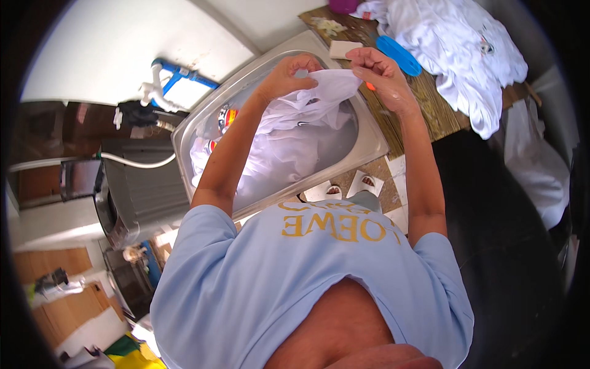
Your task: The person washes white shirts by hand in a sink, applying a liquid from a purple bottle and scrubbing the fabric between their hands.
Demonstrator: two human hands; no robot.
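Observation:
A white garment (pixel 335 86) is stretched between my two hands over a metal sink (pixel 376 144). My left hand (pixel 292 75) pinches its upper edge on the left, fingers curled. On the right, my right hand (pixel 382 77) grips the garment's other corner between thumb and fingers. The garment's lower part hangs into the sink, where more wet white cloth (pixel 283 154) lies in cloudy water. Red, yellow and black patches show on the cloth near my left forearm. A small orange thing (pixel 370 86), partly hidden, shows beside my right hand.
Right of the sink, a wooden board (pixel 439 114) bears a blue brush (pixel 399 55), a pale soap bar (pixel 344 49) and heaped white clothes (pixel 455 49). A white tap (pixel 155 89) with blue pipe (pixel 184 74) is at the left wall. A grey appliance (pixel 144 178) and white hose (pixel 138 162) stand left.

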